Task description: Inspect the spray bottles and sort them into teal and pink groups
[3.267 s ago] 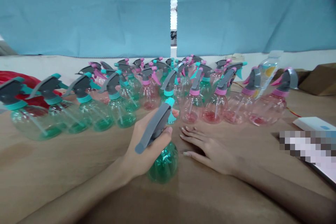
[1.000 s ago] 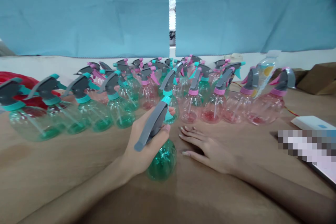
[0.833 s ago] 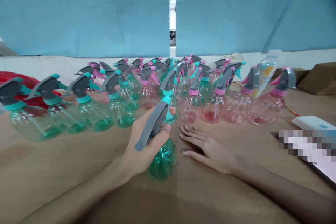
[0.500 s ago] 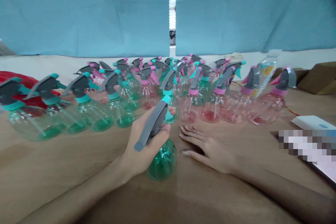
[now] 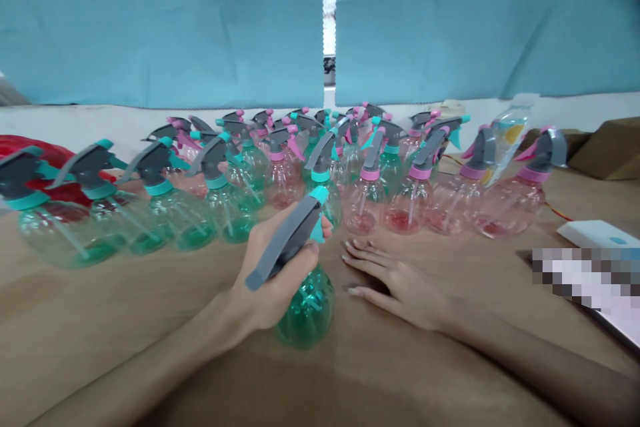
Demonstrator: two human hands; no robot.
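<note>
My left hand (image 5: 270, 273) is wrapped round the neck and trigger of a green spray bottle (image 5: 307, 313) with a grey and teal head. The bottle is near the table's middle, its nozzle pointing away from me; the hand hides its collar. My right hand (image 5: 395, 280) lies palm down on the wooden table (image 5: 410, 373), fingers stretched out, holding nothing, a little right of that bottle. Just beyond the hands stand green spray bottles (image 5: 195, 220) on the left and pink spray bottles (image 5: 413, 203) on the right, in a front row.
More spray bottles (image 5: 285, 173) crowd behind the front row. A clear plastic bottle (image 5: 507, 140) and a brown cardboard box (image 5: 610, 147) are at the back right. On the right lie a white box (image 5: 590, 237) and a partly blurred flat object (image 5: 595, 293). Red plastic (image 5: 60, 163) shows at left.
My left hand and the green spray bottle have shifted slightly left and toward me, with the sprayer head's rear end swinging left. My right hand stays flat in place.
</note>
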